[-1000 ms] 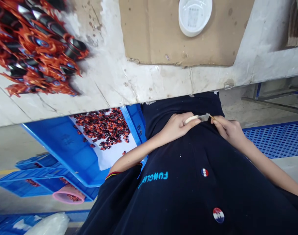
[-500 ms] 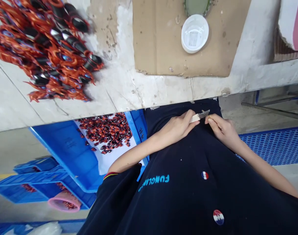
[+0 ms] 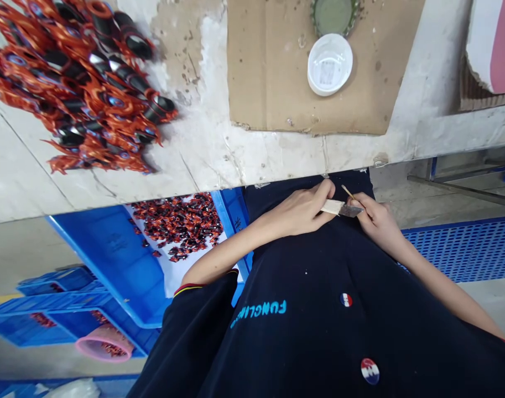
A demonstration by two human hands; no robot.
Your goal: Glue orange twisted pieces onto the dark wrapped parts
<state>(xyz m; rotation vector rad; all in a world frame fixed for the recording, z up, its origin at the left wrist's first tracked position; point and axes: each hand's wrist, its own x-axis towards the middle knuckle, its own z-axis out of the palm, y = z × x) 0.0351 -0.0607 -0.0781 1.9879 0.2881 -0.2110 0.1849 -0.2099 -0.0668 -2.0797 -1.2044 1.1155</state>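
My left hand (image 3: 309, 210) is closed round the pale, wrapped-looking handle of a small knife (image 3: 332, 207). Its short grey blade points right and reaches the fingers of my right hand (image 3: 374, 216). Those fingers pinch a thin wooden stick (image 3: 348, 192), whose free end slants up and to the left. The blade lies just below the stick; whether they touch, I cannot tell. Both hands are low over my dark apron (image 3: 310, 287), just in front of the table edge.
On the worktable (image 3: 202, 149) lie a pile of orange and black figure parts (image 3: 107, 105) and a cardboard sheet (image 3: 272, 83). A white cup (image 3: 330, 65) and a green-rimmed round dish (image 3: 334, 15) stand on the cardboard. Blue crates (image 3: 123, 249) with small parts stand below left.
The knife has dropped slightly and shifted right, its blade now angled down by my right fingers. More of the stick shows above them. The view has shifted a little.
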